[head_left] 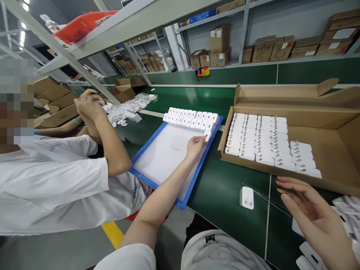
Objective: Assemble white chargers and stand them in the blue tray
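Note:
My left hand (pixel 195 148) reaches over a shallow blue-rimmed tray (pixel 183 201), fingers closed on a small white box (pixel 207 135) at its right side. That piece lies just below the rows of similar white boxes (pixel 191 119) along the tray's far end, each with a small red mark. My right hand (pixel 309 210) hovers at the right with fingers apart, holding nothing. Beneath and beside it lie loose white pieces (pixel 311 253). Left of it, a pair of thin metal tweezers (pixel 267 199) rests near a single white piece (pixel 247 198) on the green table.
An open cardboard box (pixel 334 150) at the right holds stacked columns of white pieces. On the left, a co-worker's hands (pixel 90 103) work near a pile of plastic-wrapped parts (pixel 132 107). A tape roll (pixel 203 72) sits farther back, below shelves of cartons (pixel 221 41).

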